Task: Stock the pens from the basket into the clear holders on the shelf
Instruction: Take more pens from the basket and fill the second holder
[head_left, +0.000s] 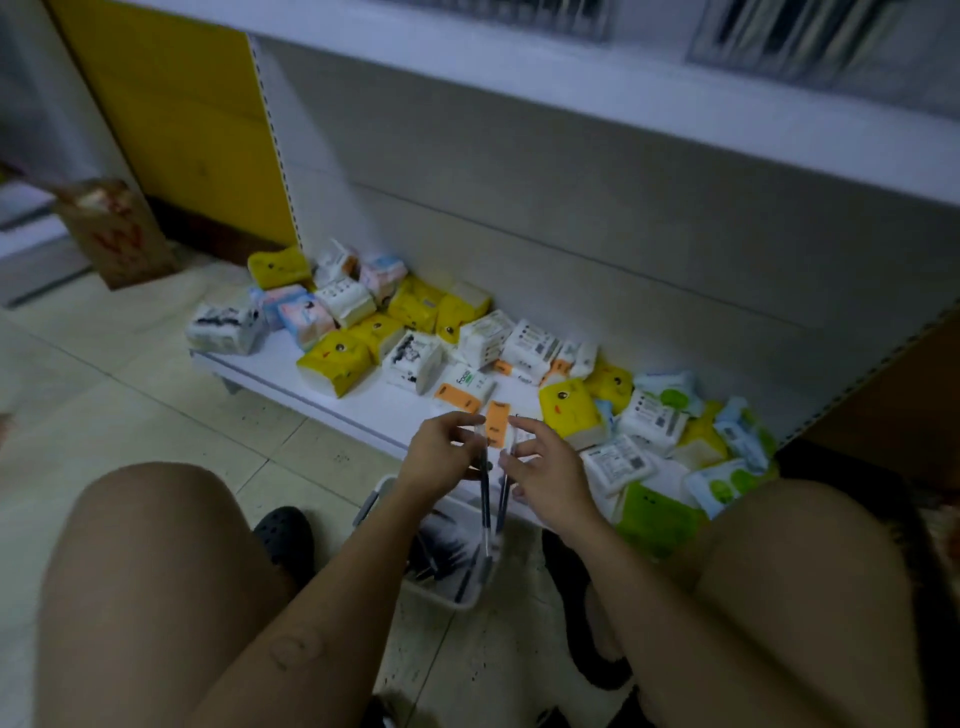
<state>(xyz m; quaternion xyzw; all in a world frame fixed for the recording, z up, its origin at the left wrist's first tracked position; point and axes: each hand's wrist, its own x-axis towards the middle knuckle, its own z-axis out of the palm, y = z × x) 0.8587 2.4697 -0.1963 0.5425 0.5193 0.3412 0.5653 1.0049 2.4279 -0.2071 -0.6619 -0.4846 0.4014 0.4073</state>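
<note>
Pens (493, 499): a few dark-barrelled, pinched at their upper ends by left hand (441, 460) and right hand (540, 480), tips hanging over the basket (441, 597).
Basket: white, on the floor between the knees, more pens inside.
Clear holders (810, 36): top shelf, blurred; contents unreadable.
Handling advice: square the tips, gather into one hand, lift together.
Obscured: exact pen count; basket's far side behind the forearms.
</note>
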